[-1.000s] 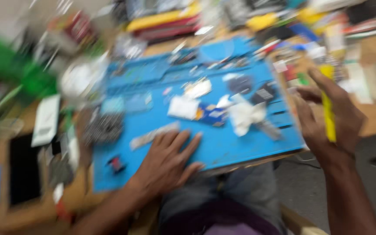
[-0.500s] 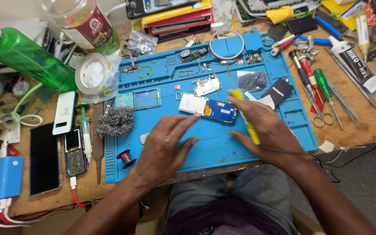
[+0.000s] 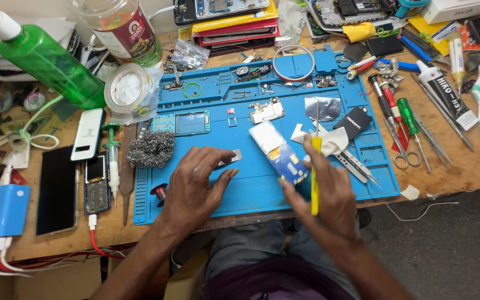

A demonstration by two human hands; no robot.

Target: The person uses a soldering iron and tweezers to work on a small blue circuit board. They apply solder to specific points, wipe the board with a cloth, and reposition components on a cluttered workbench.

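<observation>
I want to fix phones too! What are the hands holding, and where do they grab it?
The right hand holds a yellow-handled tool by its handle. The left hand lies flat on the blue mat, holding nothing.

A green spray bottle (image 3: 45, 64), tape roll (image 3: 129, 89), steel wool (image 3: 151, 149) and screwdrivers (image 3: 395, 108) lie around.

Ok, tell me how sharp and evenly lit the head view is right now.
Head view: sharp across the blue work mat, with both hands crisp; even, soft light with faint shadows; slight glare on the green bottle and foil patch; straight edges bow near the corners from the wide lens.
</observation>
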